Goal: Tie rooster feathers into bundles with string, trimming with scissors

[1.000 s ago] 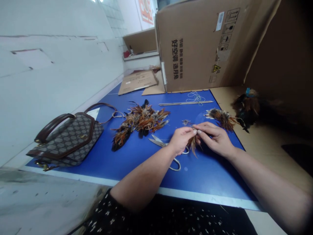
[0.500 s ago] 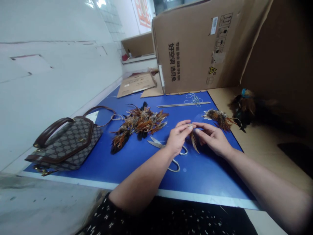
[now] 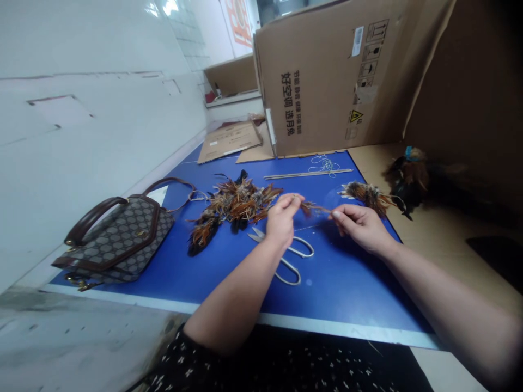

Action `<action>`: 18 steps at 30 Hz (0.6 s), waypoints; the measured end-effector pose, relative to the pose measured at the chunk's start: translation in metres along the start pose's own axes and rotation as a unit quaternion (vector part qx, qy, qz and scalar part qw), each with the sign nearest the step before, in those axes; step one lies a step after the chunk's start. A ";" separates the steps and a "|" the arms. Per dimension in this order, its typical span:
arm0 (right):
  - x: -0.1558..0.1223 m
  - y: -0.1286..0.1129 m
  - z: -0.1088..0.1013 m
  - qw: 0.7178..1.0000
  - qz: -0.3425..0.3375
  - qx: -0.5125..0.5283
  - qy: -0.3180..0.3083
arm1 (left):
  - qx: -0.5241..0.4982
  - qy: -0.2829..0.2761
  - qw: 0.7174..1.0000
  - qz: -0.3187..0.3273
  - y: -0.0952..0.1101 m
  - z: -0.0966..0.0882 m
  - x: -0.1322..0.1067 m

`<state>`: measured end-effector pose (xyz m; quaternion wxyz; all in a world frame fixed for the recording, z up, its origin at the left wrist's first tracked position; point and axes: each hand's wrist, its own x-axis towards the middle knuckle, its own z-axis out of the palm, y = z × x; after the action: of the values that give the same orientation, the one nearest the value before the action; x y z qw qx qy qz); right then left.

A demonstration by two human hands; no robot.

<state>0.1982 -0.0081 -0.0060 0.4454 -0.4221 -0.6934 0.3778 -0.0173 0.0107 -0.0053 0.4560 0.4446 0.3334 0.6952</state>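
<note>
My left hand (image 3: 284, 218) is closed in a pinch on one end of a small brown feather (image 3: 311, 206). At its other end, the thumb and fingers of my right hand (image 3: 357, 224) pinch the tip, so it stretches between both hands above the blue table. Scissors (image 3: 292, 265) lie with blades apart, partly under my left wrist. A loose pile of brown, orange and black feathers (image 3: 235, 201) spreads to the left of my left hand. Beyond my right hand rests a smaller feather bundle (image 3: 368, 197), its pale ends to the left.
A patterned handbag (image 3: 122, 237) stands at the left of the blue table (image 3: 229, 280). Thin sticks (image 3: 306, 175) and tangled string (image 3: 326, 165) lie farther back. A large cardboard box (image 3: 322, 87) rises behind them. Dark feathers (image 3: 406, 179) sit on cardboard at right.
My hands, close together before, have drawn apart: the left moved left, the right slightly right. The feather, hanging down earlier, is now stretched between them. More of the scissors' handles shows.
</note>
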 end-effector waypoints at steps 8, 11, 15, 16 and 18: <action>0.012 0.019 -0.010 0.969 -0.150 -0.158 0.119 | -0.004 0.104 0.994 -0.026 -0.004 -0.010 0.015; 0.010 0.026 0.001 0.949 -0.200 -0.243 0.030 | -0.008 0.064 0.997 -0.029 -0.005 -0.004 0.007; 0.008 0.035 0.019 0.934 -0.173 -0.312 -0.035 | 0.010 0.020 0.999 -0.035 0.001 0.003 -0.004; 0.008 0.037 0.023 0.934 -0.163 -0.313 -0.043 | 0.020 0.015 0.999 -0.038 0.003 0.004 -0.006; 0.009 0.038 0.027 0.935 -0.151 -0.316 -0.054 | 0.039 0.009 0.998 -0.045 0.006 0.005 -0.007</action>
<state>0.1804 0.0094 -0.0458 0.3027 -0.4099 -0.8557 0.0899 -0.0135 0.0020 -0.0004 0.4658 0.4402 0.3838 0.6648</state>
